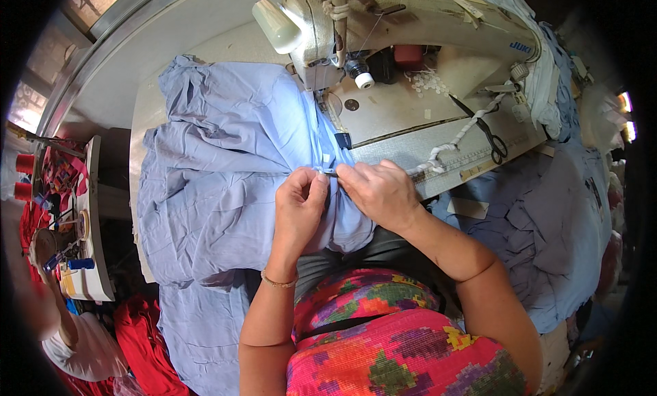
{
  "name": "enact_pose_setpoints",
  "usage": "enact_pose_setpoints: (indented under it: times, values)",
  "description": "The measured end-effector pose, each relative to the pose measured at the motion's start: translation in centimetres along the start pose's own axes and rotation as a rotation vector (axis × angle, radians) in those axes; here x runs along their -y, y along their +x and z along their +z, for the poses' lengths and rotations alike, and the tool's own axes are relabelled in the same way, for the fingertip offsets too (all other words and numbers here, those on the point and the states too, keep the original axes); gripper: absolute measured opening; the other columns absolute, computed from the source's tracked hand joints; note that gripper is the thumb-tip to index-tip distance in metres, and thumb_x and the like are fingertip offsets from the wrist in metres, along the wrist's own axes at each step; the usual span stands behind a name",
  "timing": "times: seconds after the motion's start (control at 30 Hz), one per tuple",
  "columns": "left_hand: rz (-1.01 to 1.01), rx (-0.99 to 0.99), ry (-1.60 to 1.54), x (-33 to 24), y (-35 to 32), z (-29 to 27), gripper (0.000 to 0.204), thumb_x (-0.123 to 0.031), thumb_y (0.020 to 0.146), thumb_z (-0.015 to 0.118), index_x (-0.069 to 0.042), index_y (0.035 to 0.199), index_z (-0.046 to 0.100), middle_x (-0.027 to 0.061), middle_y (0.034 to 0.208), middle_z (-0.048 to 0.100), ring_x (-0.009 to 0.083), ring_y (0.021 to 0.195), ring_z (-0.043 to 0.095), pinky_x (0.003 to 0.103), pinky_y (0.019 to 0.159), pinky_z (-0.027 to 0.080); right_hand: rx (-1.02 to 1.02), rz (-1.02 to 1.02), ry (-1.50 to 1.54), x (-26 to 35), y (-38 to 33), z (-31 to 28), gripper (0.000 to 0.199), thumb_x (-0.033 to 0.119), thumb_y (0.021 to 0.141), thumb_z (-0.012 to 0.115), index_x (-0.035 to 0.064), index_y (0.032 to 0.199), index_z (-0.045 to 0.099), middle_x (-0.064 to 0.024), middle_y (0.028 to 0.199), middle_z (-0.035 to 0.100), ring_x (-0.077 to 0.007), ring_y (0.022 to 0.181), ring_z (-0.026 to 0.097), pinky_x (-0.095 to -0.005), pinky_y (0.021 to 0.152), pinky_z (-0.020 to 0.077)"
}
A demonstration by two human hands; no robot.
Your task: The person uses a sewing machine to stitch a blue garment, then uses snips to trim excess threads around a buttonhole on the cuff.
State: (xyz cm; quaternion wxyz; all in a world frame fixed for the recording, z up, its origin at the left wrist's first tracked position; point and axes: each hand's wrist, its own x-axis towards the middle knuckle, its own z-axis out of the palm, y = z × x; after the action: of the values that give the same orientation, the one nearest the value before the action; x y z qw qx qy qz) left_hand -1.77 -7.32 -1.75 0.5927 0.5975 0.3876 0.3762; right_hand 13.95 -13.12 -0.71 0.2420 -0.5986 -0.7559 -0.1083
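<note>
Sewing table, cream machine beyond hands | left hand pinching pale blue garment edge, fingers closed | right hand pinching same fold, touching left | risk: fold slips, heavy cloth drags leftward | scissors right of right hand.

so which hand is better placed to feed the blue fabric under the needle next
Probably the right hand: it pinches the blue fabric on the side nearer the sewing machine, while the left hand grips further back.

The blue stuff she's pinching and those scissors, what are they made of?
The blue garment both hands pinch looks like thin woven cloth, matte: it folds and wrinkles softly. The scissors seem dark metal, with stiff, thin blades.
</note>
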Motion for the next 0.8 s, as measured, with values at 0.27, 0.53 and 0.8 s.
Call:
enact_pose_setpoints:
  times: [0.27, 0.53, 0.8]
  values:
    - [0.041, -0.015, -0.002, 0.4, 0.2, 0.0, 0.017, -0.008, 0.09, 0.056, -0.001, 0.075, 0.056, -0.0032, 0.064, 0.049, 0.0039, 0.057, 0.046, 0.021, 0.052, 0.039, -0.018, 0.105, 0.166, -0.1, 0.2, 0.0, 0.018, 0.022, 0.086, 0.06, 0.01, 0.099, 0.057, -0.0073, 0.075, 0.063, -0.0271, 0.065, 0.061, -0.0364, 0.059, 0.0446]
    - [-0.022, 0.003, -0.086, -0.1, 0.0, 0.0, 0.015, -0.01, 0.093, 0.053, 0.002, 0.089, 0.062, 0.0023, 0.073, 0.061, 0.007, 0.068, 0.057, 0.021, 0.065, 0.046, -0.04, 0.228, -0.044, -2.5, 1.0, -0.2, 0.022, 0.018, 0.087, 0.055, 0.0117, 0.107, 0.057, -0.0076, 0.082, 0.063, -0.0269, 0.068, 0.062, -0.0384, 0.067, 0.0444]
    - [-0.009, 0.031, -0.147, -0.4, -0.1, 0.0, 0.019, -0.014, 0.097, 0.05, 0.002, 0.098, 0.061, 0.0038, 0.078, 0.062, 0.0077, 0.073, 0.058, 0.023, 0.069, 0.047, -0.083, 0.173, 0.207, -3.5, 2.1, -0.3, 0.025, 0.014, 0.085, 0.059, 0.0078, 0.11, 0.062, -0.0101, 0.106, 0.058, -0.0272, 0.099, 0.055, -0.0386, 0.087, 0.0416]
